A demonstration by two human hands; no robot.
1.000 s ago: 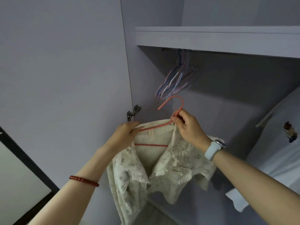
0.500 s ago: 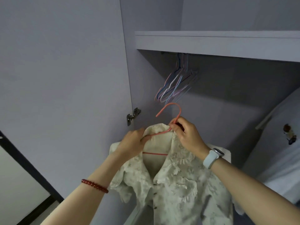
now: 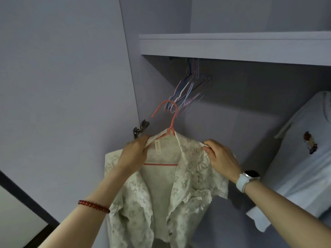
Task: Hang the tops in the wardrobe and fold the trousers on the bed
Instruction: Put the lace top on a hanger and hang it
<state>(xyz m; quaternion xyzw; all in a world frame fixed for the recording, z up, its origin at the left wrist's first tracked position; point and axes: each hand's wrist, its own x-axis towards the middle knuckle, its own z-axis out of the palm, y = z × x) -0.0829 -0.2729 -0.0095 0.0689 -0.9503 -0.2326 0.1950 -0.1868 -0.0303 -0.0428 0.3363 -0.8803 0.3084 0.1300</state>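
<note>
A cream lace blouse (image 3: 180, 190) sits on a coral wire hanger (image 3: 170, 120) in front of the open wardrobe. My left hand (image 3: 135, 153) grips the blouse's left shoulder near the collar. My right hand (image 3: 221, 158) pinches the right shoulder of the blouse. The hanger's hook points up and is free of both hands, below the rail. Several empty wire hangers (image 3: 188, 90) dangle from the rail under the shelf (image 3: 232, 45).
A pale blue top (image 3: 304, 167) with a small embroidered figure hangs at the right of the wardrobe. The open wardrobe door (image 3: 62, 86) fills the left side, with a metal hinge (image 3: 140, 128) at its edge.
My right hand has let go of the hanger's neck and moved right onto the blouse's shoulder. The blouse now hangs spread on the hanger, lifted slightly.
</note>
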